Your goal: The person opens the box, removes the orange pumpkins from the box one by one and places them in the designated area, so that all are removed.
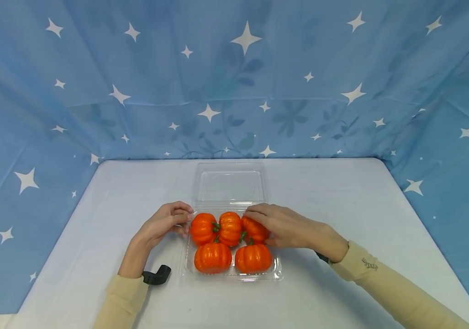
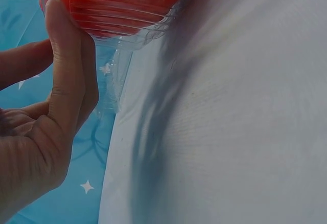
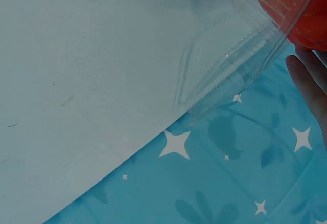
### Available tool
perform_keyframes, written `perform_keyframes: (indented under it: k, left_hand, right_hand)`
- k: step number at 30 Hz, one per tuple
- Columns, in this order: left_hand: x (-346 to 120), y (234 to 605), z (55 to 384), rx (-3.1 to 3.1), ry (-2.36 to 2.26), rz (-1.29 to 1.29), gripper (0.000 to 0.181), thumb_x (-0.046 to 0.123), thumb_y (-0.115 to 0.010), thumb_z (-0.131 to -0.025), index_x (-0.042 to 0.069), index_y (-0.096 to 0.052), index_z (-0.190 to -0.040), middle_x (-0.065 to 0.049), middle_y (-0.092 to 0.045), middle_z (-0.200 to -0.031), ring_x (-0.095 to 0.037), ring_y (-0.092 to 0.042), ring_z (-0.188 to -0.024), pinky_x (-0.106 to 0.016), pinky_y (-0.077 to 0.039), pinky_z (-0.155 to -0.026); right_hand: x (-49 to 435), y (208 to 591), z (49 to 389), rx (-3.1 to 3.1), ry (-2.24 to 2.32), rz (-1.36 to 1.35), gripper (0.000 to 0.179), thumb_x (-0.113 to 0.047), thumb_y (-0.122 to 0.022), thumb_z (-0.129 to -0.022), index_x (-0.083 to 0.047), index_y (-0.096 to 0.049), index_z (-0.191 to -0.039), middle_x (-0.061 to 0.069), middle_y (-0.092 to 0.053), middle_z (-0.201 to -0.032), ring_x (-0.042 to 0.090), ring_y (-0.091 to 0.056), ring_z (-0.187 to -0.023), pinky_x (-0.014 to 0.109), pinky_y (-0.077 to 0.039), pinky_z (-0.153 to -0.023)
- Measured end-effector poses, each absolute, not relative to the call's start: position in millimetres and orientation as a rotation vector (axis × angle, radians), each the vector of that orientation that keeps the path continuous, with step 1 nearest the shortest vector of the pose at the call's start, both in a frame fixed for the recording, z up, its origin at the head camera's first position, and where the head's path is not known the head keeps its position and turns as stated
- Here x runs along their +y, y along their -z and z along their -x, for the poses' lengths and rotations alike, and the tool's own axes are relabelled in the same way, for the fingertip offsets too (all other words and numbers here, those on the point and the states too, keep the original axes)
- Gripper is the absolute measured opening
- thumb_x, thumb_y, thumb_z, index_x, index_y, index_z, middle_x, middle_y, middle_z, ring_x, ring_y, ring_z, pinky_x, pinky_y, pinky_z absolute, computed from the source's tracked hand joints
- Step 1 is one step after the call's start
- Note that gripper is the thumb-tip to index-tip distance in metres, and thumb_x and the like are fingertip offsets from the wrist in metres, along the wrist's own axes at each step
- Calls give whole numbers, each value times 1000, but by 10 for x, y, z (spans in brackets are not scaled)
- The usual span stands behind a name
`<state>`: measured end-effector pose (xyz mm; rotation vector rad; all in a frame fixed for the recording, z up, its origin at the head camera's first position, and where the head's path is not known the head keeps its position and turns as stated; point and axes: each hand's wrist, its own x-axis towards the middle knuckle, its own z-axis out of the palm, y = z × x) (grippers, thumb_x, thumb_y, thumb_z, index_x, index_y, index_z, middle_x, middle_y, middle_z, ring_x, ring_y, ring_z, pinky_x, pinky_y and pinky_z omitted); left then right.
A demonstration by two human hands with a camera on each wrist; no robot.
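Note:
Several small orange pumpkins with green stems sit in a clear plastic clamshell box (image 1: 277,273) at the middle of the table. My right hand (image 1: 287,226) grips the back right pumpkin (image 1: 255,231), fingers over its top and thumb at its near right side. Beside it are the back middle pumpkin (image 1: 230,228) and the front right pumpkin (image 1: 253,259). My left hand (image 1: 164,225), fingers loosely bent, is at the box's left wall, close to the back left pumpkin (image 1: 203,229). In the left wrist view a fingertip overlaps the ribbed wall (image 2: 117,17).
The box's clear lid (image 1: 230,186) lies folded open toward the back of the white table (image 1: 333,192). A front left pumpkin (image 1: 213,258) is in the box. Behind the table hangs a blue curtain (image 1: 234,91) with white stars. Black bands (image 1: 158,275) circle the wrists.

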<state>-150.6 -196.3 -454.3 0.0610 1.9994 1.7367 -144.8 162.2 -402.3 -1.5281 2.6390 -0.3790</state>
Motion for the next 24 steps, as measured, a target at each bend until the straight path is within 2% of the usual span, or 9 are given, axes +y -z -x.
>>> perform_keyframes:
  k: [8,12,24]
  left_hand:
    - [-1965,4530,1503,1998,-1731,-89,34,9,-58,-102,-13,-48,-127,-12,-61,-90,-21,-64,-65,-33,-61,-63]
    - [-1983,4523,1500,1998,-1733,-77,36,10,-59,-102,-14,-48,-127,-12,-62,-88,-21,-64,-65,-33,-62,-63]
    - [-1971,4529,1521,1994,-1733,-90,36,9,-59,-102,-14,-47,-128,-12,-62,-88,-21,-64,-65,-33,-62,-62]
  right_hand:
    - [1684,3953,1411,2632,497,1461,73,-14,-89,-80,-3,-54,-143,11,-54,-144,28,-58,-130,40,-58,-98]
    - [1691,3913,1410,2616,534,1365,76,-13,-88,-82,-3,-50,-147,12,-51,-148,30,-56,-133,42,-57,-101]
    - [1828,4006,1452,2634,884,1205,74,-12,-90,-78,-8,-53,-143,6,-55,-144,27,-56,-132,44,-56,-101]
